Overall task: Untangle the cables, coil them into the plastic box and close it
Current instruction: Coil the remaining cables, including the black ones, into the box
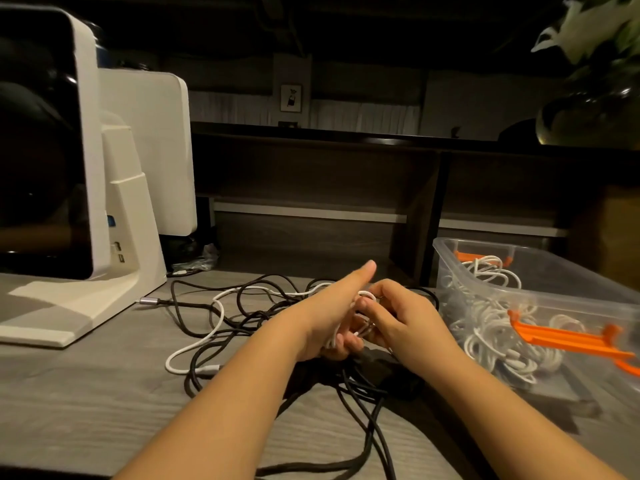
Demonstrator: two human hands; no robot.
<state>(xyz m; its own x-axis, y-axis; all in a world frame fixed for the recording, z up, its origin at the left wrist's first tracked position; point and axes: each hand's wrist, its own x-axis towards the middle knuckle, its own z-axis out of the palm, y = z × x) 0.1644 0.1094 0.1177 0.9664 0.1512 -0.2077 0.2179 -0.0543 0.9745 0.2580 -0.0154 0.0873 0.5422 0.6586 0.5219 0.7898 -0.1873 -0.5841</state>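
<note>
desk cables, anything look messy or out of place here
Yes: black cables and a white cable sprawl in a tangle across the desk, outside the plastic box. Both hands, left and right, hold white loops.

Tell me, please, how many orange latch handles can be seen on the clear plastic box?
2. One orange handle sits at the far end of the plastic box, above the coiled white cables; the other orange handle is at the near end. None seems hidden.
</note>
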